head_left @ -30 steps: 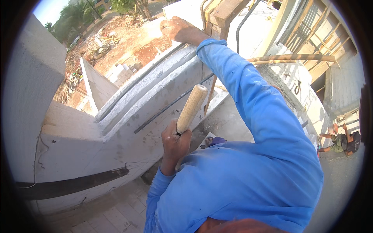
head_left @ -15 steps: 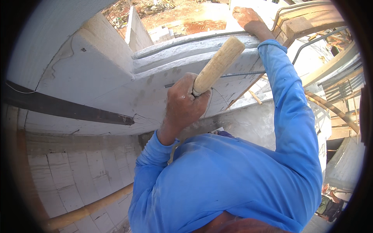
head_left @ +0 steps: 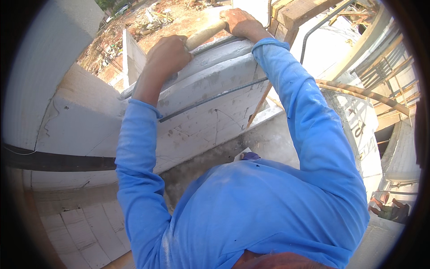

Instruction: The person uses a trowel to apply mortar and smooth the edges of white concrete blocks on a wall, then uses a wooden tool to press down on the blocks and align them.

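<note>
My left hand (head_left: 166, 56) is closed around a thick, pale wooden handle (head_left: 204, 36) above the top of a white block wall (head_left: 215, 71). The handle slants up to the right, and its far end meets my right hand (head_left: 242, 22). The rest of this tool is hidden by my left hand and wrist. The fingers of my right hand are curled shut over the wall's outer edge; what they hold is hidden. A grey steel rod (head_left: 215, 97) runs along the wall's near face, below both hands. Another grey bar (head_left: 219, 45) lies along the top.
Wooden formwork (head_left: 298, 13) and a bent steel bar (head_left: 309, 33) stand right of my right hand. A dark beam (head_left: 62, 160) juts from the left wall. Bamboo poles (head_left: 367, 93) cross at the right. Another person (head_left: 392, 210) is at the lower right. Rubble lies beyond the wall.
My left hand has moved up and away to the wall top, the wooden handle tipping lower toward my right hand. The view has shifted; my right hand stays closed at the wall's edge.
</note>
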### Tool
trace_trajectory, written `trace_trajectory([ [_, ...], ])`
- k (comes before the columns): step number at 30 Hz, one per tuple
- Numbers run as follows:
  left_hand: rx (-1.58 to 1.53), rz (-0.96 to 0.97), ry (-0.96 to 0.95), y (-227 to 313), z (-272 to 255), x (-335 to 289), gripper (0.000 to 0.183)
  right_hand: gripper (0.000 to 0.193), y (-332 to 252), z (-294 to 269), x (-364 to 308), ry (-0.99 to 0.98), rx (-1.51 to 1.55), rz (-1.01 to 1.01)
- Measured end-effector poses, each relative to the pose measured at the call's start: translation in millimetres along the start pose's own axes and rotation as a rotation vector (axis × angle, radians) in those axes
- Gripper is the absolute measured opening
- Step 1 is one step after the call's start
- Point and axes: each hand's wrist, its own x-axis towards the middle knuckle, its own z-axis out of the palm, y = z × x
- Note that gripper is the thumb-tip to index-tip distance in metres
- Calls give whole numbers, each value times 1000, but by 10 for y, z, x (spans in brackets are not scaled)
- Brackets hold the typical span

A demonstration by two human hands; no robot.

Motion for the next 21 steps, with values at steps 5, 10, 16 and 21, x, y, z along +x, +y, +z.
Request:
trace_trajectory([
  [5, -23, -34, 5, 192, -71, -51, 25, 33, 282, 337, 124, -1, 95, 75],
  [10, 22, -67, -49, 189, -40, -66, 27, 32, 57, 98, -48, -17, 138, 111],
  [16, 2, 73, -26, 115, -34, -89, 22, 33, 55, 69, -8, 6, 171, 189],
  [21, 76, 102, 24, 84, -85, -142, 19, 28, 62, 218, 20, 70, 133, 187],
])
